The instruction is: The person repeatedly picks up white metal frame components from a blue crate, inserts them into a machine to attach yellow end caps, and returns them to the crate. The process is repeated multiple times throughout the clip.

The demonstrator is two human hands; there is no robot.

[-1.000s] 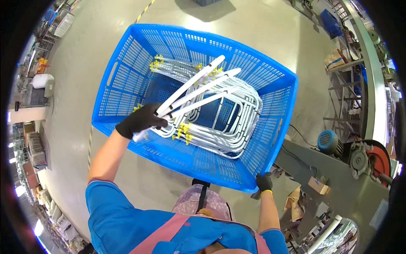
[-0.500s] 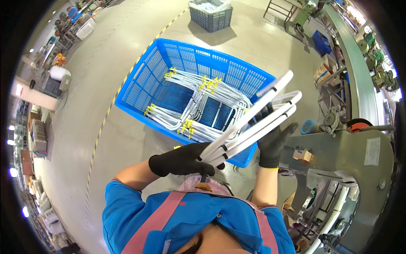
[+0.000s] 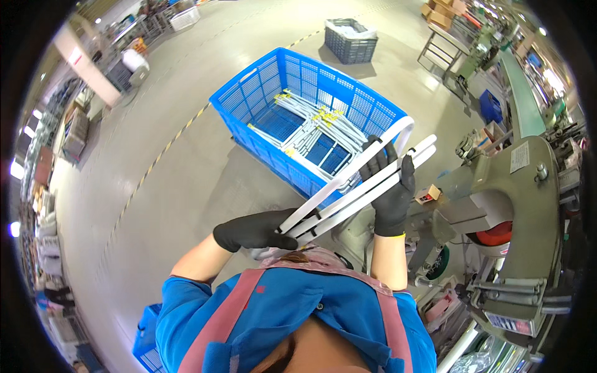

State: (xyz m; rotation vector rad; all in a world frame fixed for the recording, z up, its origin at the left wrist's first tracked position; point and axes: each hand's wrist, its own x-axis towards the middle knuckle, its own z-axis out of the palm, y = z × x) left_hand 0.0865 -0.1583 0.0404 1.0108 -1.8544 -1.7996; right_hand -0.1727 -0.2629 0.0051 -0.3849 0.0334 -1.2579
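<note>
Left hand [image 3: 258, 231], in a black glove, is closed around the near ends of a small bunch of white tube frames [image 3: 339, 179], just below the middle of the frame. Right hand [image 3: 393, 199], same glove, is up to the right of that with its fingers partly spread and the tubes lying across it; honestly can't tell if it's really gripping or just propping them up. The bunch slants from lower left to upper right, far ends sticking out past the right hand. Right behind it, upper middle, there's a big blue basket [image 3: 264, 149] with more white frames [image 3: 311, 127] lying in it, yellow bits [image 3: 328, 116] showing on them. Lower middle is the person's blue shirt [image 3: 273, 301] with pink straps. Further out: greenish machine [image 3: 535, 186] on the right, dark grey crate [image 3: 350, 48] up top, striped floor line [image 3: 186, 127] to the left, and another blue bin [image 3: 146, 342] at lower left.
</note>
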